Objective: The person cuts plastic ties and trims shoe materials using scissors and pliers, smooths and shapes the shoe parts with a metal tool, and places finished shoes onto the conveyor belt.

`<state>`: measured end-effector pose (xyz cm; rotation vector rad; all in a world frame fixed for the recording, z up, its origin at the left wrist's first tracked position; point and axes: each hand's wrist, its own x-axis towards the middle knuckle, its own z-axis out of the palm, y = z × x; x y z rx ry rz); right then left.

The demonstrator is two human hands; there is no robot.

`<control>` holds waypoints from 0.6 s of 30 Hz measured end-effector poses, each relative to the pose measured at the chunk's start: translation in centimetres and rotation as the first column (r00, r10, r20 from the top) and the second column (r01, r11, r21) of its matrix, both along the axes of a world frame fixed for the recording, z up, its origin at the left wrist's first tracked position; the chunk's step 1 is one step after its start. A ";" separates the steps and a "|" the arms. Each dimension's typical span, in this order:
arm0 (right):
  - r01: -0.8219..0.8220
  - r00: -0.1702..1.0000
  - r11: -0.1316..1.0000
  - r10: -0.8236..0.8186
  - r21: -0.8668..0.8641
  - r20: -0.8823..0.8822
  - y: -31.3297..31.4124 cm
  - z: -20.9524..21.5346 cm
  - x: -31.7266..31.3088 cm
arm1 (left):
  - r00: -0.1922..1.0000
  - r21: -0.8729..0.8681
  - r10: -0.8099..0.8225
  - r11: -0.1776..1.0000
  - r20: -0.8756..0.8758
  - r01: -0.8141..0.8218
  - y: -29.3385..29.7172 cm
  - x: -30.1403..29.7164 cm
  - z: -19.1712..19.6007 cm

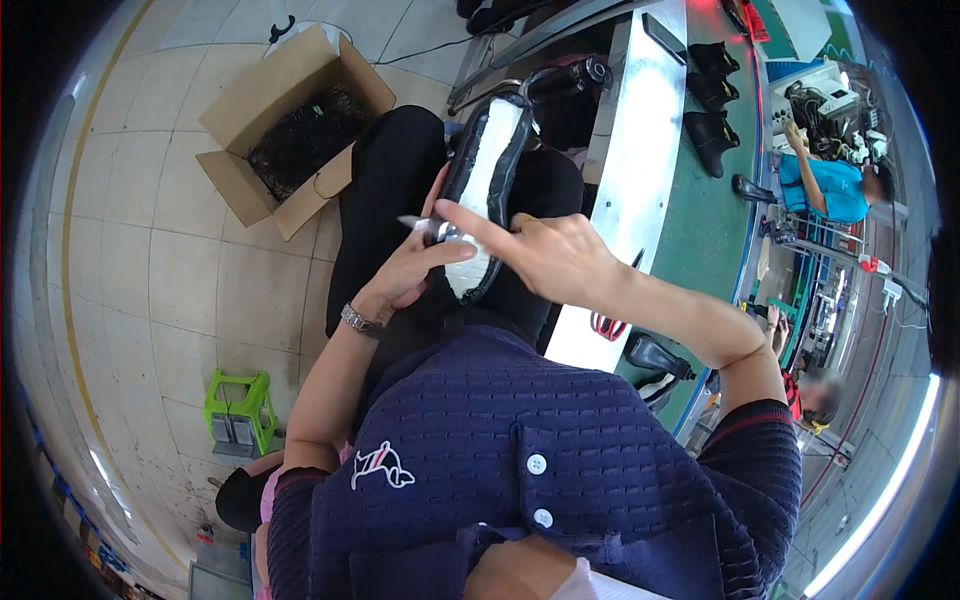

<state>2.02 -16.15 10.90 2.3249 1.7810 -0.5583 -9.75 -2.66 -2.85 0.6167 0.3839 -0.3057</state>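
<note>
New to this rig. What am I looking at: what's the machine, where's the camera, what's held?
No machine: these are a person's bare hands. The one picture comes from a fisheye camera on their head, looking down, so straight edges bend.

The left hand grips a black shoe over the lap, white underside up. The right hand reaches across it. A pointed metal tool shows between the hands; which one grips it is unclear.

To the right, black boots lie on a green surface beside a metal ledge.
</note>
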 end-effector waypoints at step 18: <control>-0.110 0.994 0.975 0.111 0.195 0.001 -1.2 -0.3 -3.0 | 0.972 0.050 -0.128 0.992 0.195 0.120 -0.2 0.2 -0.2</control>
